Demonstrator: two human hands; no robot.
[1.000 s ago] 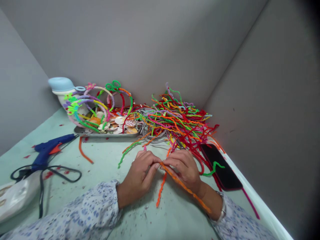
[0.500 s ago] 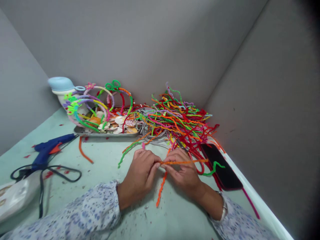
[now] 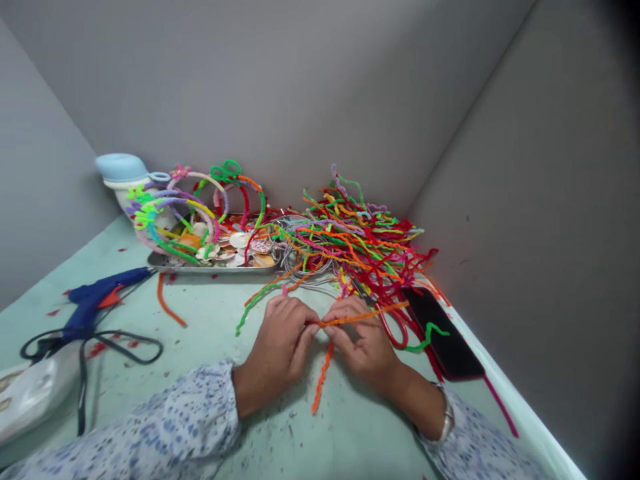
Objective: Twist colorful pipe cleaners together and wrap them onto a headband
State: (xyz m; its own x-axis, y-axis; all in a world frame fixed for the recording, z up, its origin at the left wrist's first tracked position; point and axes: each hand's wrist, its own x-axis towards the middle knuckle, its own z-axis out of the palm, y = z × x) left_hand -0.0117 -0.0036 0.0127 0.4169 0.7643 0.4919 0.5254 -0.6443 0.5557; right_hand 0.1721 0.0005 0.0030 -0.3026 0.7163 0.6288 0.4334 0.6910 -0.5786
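An orange pipe cleaner (image 3: pixel 367 315) is pinched between the thumbs and fingertips of both hands, its free end slanting up to the right across the knuckles. My left hand (image 3: pixel 280 347) grips it from the left, and a bit of pink shows just above that hand. My right hand (image 3: pixel 363 343) holds it close beside, fingertips almost meeting the left ones. Beneath the hands another orange pipe cleaner (image 3: pixel 323 380) lies on the table, partly hidden. Red-handled scissors (image 3: pixel 397 333) lie just right of my right hand, by a green pipe cleaner (image 3: pixel 430 335).
A tangled heap of coloured pipe cleaners (image 3: pixel 360 233) lies at the back. Left of it, a metal tray (image 3: pixel 225 270) holds round pieces and decorated headbands (image 3: pixel 200 207), beside a blue-lidded bottle (image 3: pixel 123 170). A blue glue gun (image 3: pixel 93 300) lies left; a black phone (image 3: pixel 447 340) lies right.
The free end of the held orange pipe cleaner has tilted upward and shifted slightly left. Both hands stay in nearly the same place.
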